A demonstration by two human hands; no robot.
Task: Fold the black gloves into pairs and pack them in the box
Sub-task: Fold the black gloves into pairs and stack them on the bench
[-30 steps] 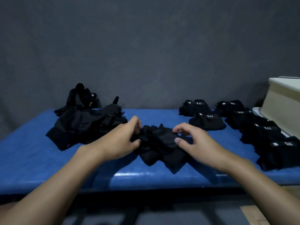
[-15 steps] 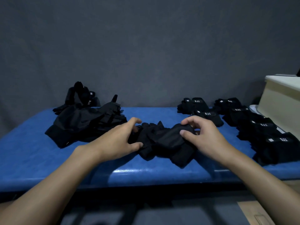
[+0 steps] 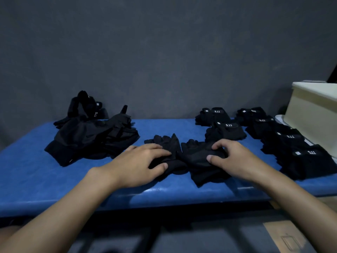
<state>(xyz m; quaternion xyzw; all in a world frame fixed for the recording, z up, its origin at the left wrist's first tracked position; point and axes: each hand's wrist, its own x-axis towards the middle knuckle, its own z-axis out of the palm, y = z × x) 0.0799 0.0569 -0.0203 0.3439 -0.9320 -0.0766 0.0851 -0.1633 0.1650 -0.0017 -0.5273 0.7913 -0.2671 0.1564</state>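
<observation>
Pulled apart since a moment ago, the black fabric gloves (image 3: 197,154) now lie side by side on the blue padded table (image 3: 36,179) — left hand (image 3: 138,165) pressing one flat with near-straight fingers, right hand (image 3: 235,161) pinching the other. Likely limp, light cloth; best gripped at the cuff. Folded glove pairs (image 3: 291,143) sit beside the cream box (image 3: 310,121)

L hand (image 3: 138,161) lies flat on L glove (image 3: 167,141). R hand (image 3: 235,159), fingers curled, grips R glove (image 3: 197,154). The 2 gloves touch, side by side at ctr of blue table (image 3: 36,172). Loose glove pile (image 3: 91,137) on L, folded pairs (image 3: 226,132) w/ 5.11 tags on R, cream box (image 3: 313,115) far R.
</observation>
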